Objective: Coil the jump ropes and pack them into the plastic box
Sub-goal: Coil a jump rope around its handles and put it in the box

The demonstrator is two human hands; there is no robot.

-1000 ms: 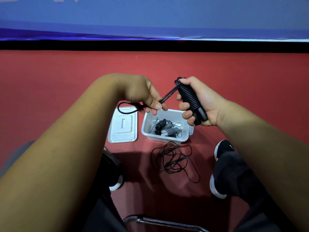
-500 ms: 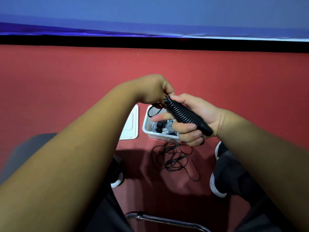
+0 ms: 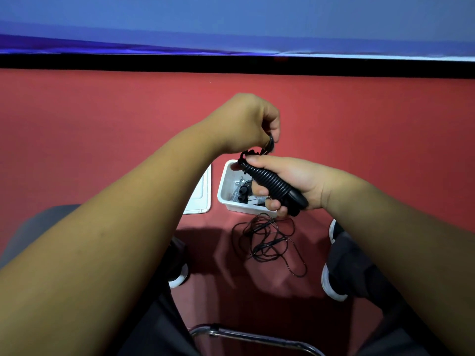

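PACKING UP: A seated person is gripping a black jump rope bundle (image 3: 275, 185) in the right hand (image 3: 295, 181), w/ fingers curling round the wound cord & the thumb pressing along its upper end. The bundle is hanging tilted in the air, directly above the white plastic box (image 3: 224, 187), which is sitting on the red floor (image 3: 102, 129). The left hand (image 3: 244, 124) is hovering just above the bundle's upper end. Its fingers are curling under & pinching the loose cord end (image 3: 268, 147), though the exact pinch is partly hidden behind the hand. Inside the box, grey & black coiled ropes (image 3: 243, 192) are lying together, partly blocked by the right hand. The lid (image 3: 203, 199) is lying flat just beside the box on its left, partly behind the left forearm. A second black jump rope (image 3: 267, 242) is sprawling uncoiled on the floor just in front of the box, btwn the person's black-and-white shoes (image 3: 334, 291). A chrome chair tube (image 3: 244, 336) is showing at the bottom edge, & a blue wall (image 3: 231, 21) is running across the top.
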